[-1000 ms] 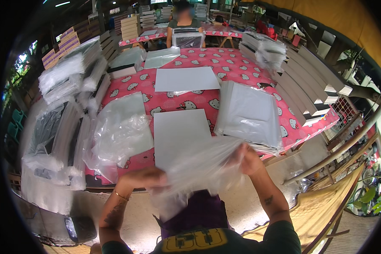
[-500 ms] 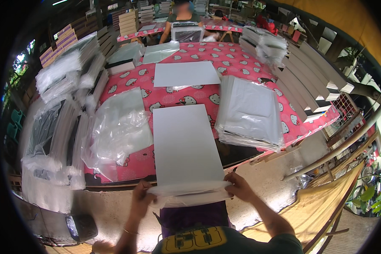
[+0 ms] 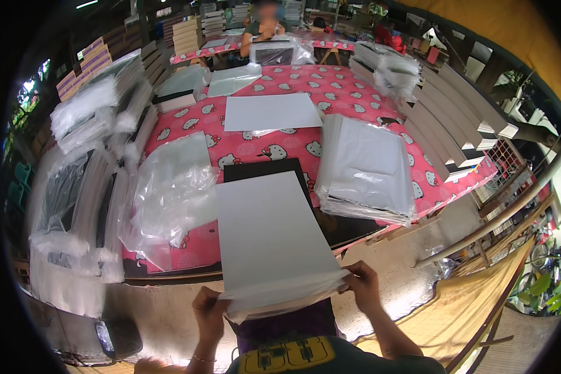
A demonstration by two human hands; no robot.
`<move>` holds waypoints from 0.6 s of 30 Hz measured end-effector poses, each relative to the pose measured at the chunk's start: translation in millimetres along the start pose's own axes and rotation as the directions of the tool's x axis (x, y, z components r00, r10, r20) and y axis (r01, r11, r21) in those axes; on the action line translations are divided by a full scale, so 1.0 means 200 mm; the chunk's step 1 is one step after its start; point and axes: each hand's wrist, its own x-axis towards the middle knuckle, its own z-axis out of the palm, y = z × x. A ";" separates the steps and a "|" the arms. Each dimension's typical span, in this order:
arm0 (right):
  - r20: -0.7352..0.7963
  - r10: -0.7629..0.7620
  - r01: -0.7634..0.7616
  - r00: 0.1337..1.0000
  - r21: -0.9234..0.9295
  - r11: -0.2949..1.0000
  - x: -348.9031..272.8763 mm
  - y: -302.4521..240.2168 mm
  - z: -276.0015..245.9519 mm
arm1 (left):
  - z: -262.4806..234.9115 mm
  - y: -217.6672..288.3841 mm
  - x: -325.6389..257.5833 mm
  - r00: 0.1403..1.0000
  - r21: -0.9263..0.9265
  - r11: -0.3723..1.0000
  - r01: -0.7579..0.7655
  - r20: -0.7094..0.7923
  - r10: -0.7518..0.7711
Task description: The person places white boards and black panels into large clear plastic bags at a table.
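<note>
A large white sheet lies in front of me, its near end reaching past the table's front edge. Thin clear plastic covers that near end. My left hand pinches the plastic's left corner, and my right hand pinches its right corner. Beyond the sheet's far end shows a black board, partly covered by it. Crumpled clear plastic bags lie to the left. On the right is a stack of plastic-wrapped white sheets. Another white sheet lies farther back.
Plastic-wrapped stacks crowd the left side of the pink patterned table. Thick boards in piles line the right edge. Across the table, a person sits behind a plastic-wrapped panel. A pole slants at the right.
The white sheet and plastic have come toward me, uncovering the black board's far end. Both hands have moved slightly lower, still pinching the plastic. The other person's hand has lifted.
</note>
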 end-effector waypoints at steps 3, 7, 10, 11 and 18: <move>0.419 -0.020 -0.188 0.908 0.451 0.873 0.05 -0.28 0.00 | 0.08 0.50 0.05 1.000 -0.283 0.959 0.019 -0.004 -0.020; 0.413 -0.297 0.010 0.861 0.570 0.822 0.19 -0.74 0.38 | 0.02 0.71 0.31 0.996 -0.768 0.637 -0.066 -0.007 0.094; 0.261 -0.349 0.130 0.900 0.603 0.787 0.62 -0.86 0.49 | 0.06 0.82 0.84 0.903 -0.706 0.692 -0.154 0.184 0.389; 0.242 -0.303 0.091 0.922 0.625 0.775 0.71 -0.79 0.48 | 0.04 0.75 0.95 0.963 -0.730 0.673 -0.119 0.081 0.258; 0.108 0.080 -0.124 0.991 0.504 0.854 1.01 0.08 0.18 | -0.03 -0.14 1.05 0.974 -0.592 0.773 0.227 0.113 -0.199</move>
